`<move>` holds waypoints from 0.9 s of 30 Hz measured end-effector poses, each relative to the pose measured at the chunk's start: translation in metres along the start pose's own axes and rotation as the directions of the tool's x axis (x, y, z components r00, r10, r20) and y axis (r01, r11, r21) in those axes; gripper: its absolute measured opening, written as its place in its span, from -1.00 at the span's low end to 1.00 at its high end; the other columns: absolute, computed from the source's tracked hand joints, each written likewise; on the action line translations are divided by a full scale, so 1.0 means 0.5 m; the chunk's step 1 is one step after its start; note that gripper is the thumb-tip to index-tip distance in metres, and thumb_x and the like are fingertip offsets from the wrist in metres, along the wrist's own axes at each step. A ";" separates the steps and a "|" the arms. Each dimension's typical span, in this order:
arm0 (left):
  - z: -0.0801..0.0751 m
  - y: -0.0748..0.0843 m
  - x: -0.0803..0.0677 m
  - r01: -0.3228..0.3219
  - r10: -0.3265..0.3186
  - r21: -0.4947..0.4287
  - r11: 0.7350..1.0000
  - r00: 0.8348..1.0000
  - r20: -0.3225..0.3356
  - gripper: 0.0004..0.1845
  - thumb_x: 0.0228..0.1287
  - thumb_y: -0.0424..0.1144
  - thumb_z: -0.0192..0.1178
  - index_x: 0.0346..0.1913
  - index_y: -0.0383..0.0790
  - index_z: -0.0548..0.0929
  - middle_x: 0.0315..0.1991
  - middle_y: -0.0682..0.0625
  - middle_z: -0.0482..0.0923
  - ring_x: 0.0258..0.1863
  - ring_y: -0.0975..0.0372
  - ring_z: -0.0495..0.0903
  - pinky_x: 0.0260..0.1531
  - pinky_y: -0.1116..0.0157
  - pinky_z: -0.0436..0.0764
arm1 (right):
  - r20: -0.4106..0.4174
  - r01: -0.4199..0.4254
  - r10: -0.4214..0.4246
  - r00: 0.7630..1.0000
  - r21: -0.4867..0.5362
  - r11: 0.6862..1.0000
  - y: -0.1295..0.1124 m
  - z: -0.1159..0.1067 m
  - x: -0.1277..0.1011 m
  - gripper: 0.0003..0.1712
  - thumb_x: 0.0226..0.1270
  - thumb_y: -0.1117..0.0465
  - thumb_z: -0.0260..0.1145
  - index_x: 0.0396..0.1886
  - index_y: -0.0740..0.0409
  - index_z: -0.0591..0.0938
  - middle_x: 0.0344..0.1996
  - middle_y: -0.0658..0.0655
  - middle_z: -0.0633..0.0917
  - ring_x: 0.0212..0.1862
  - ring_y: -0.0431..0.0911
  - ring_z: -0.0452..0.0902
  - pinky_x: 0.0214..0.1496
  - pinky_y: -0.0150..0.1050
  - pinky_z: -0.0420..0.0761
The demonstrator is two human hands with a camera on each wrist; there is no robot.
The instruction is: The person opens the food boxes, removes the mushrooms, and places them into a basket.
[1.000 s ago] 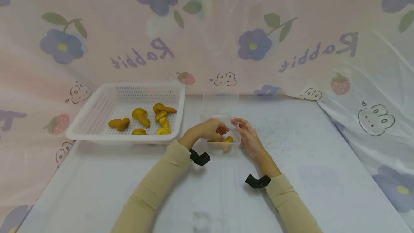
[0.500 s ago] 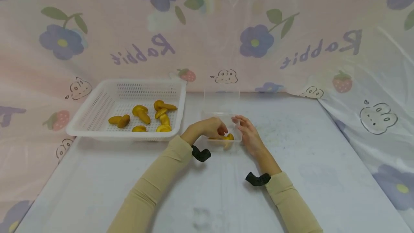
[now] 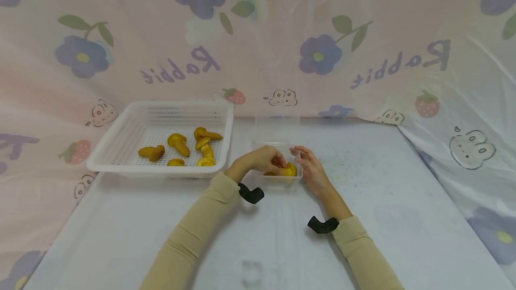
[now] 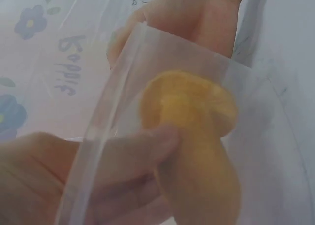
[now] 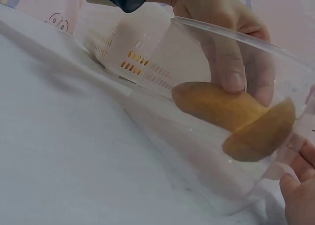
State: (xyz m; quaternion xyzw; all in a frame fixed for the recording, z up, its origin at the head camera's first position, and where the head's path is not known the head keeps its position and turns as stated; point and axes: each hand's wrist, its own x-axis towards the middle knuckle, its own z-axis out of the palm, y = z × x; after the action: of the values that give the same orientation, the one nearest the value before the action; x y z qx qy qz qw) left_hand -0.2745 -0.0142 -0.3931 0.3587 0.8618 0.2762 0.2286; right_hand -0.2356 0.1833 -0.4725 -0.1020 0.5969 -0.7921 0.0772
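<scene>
A clear plastic box (image 3: 282, 176) stands on the table, its lid (image 3: 277, 124) raised at the back. Inside it lies a yellow-brown mushroom (image 5: 216, 104), its cap toward the box's right wall. My left hand (image 3: 264, 159) reaches in over the left side and pinches the mushroom's stem between thumb and fingers. In the left wrist view the mushroom (image 4: 197, 136) shows blurred through the box wall, with the left fingers (image 4: 142, 151) against its stem. Outside the right wall, my right hand (image 3: 314, 171) rests with loosely bent fingers, fingertips at the box's back right corner.
To the left is a white perforated basket (image 3: 133, 170) with several mushrooms (image 3: 178, 143) inside. A patterned cloth (image 3: 258, 48) hangs behind the white table (image 3: 225, 236). Each wrist has a black curved piece (image 3: 251, 194) on it.
The left fingers have closed on the mushroom in the box. Its cap has shifted a little right and up. The right hand holds its place by the box; the basket is unchanged.
</scene>
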 end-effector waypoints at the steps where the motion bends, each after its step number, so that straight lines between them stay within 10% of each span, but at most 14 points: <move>1: 0.002 0.000 0.000 -0.003 0.003 -0.008 1.000 1.000 -0.016 -0.76 0.19 -0.36 0.32 -0.07 -0.35 0.69 -0.05 -0.16 0.71 -0.09 0.14 0.69 0.00 0.43 0.68 | 0.001 -0.003 0.003 1.000 -0.006 1.000 -0.001 -0.001 -0.001 -0.62 0.47 0.30 -0.12 0.06 -0.26 0.43 0.15 -0.19 0.44 0.55 0.09 -0.17 0.59 0.19 -0.53; 27: -0.009 -0.003 -0.030 -0.089 0.059 -0.106 0.990 0.964 -0.261 -0.75 0.26 -0.31 0.26 -0.05 -0.36 0.69 -0.04 -0.19 0.71 -0.06 0.08 0.71 -0.07 0.38 0.72 | 0.001 -0.021 0.021 1.000 0.007 1.000 0.000 -0.001 0.000 -0.65 0.48 0.26 -0.08 0.11 -0.23 0.41 0.16 -0.18 0.37 0.40 -0.16 0.02 0.63 0.08 -0.35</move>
State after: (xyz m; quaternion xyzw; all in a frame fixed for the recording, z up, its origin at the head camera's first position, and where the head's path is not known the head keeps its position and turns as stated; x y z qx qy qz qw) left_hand -0.2684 -0.0276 -0.3880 0.3377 0.8525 0.3788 0.1252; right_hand -0.2357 0.1839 -0.4725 -0.0960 0.5952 -0.7931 0.0863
